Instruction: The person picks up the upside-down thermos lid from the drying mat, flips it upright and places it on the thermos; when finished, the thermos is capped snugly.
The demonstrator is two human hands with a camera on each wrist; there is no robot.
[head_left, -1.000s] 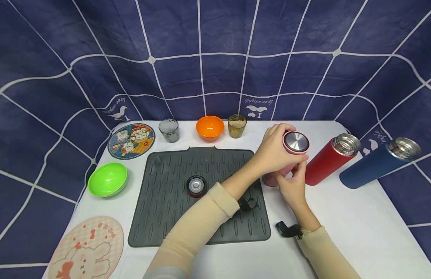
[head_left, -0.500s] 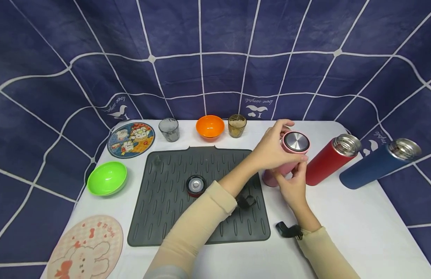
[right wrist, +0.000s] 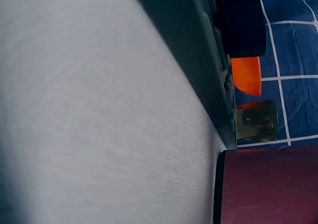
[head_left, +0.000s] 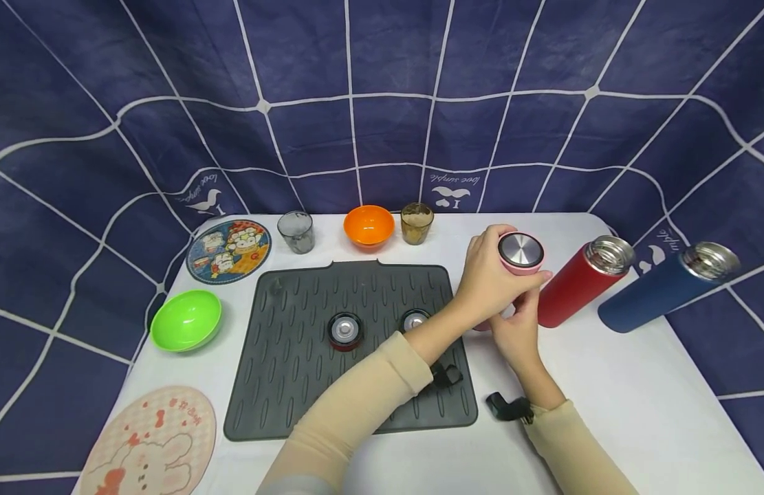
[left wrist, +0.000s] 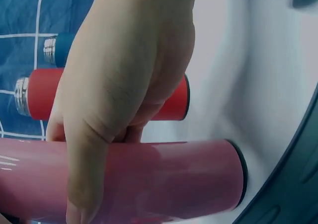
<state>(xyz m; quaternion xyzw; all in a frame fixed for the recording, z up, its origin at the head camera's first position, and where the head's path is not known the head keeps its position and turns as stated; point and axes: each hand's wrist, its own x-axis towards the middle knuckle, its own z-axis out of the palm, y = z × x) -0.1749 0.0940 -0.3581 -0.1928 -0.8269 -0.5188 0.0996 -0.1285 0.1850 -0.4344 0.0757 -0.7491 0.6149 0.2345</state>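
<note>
A pink vacuum flask [left wrist: 174, 179] stands upright beside the mat's right edge. Its lid [head_left: 520, 249], with a brushed-steel disc on top, sits on the flask's mouth. My left hand [head_left: 489, 275] grips around this lid from the left, thumb along its near side. Below it, my right hand [head_left: 519, 330] holds the flask body; the left wrist view shows its thumb lying across the pink wall. Just right stands a red flask [head_left: 573, 292], and farther right a blue flask [head_left: 654, 292], both uncapped with bare steel mouths.
Two dark lids, one left [head_left: 345, 331] and one partly behind the left forearm [head_left: 415, 318], lie on the grey mat [head_left: 282, 399]. Behind stand a grey glass [head_left: 297, 232], an orange bowl [head_left: 369, 226] and an amber glass [head_left: 416, 223]. A green bowl [head_left: 186, 320] and two round placemats are left.
My left fingers, lifted off the lid half a second ago, have closed around it again. The left forearm has shifted slightly, and a second lid on the mat shows beside it.
</note>
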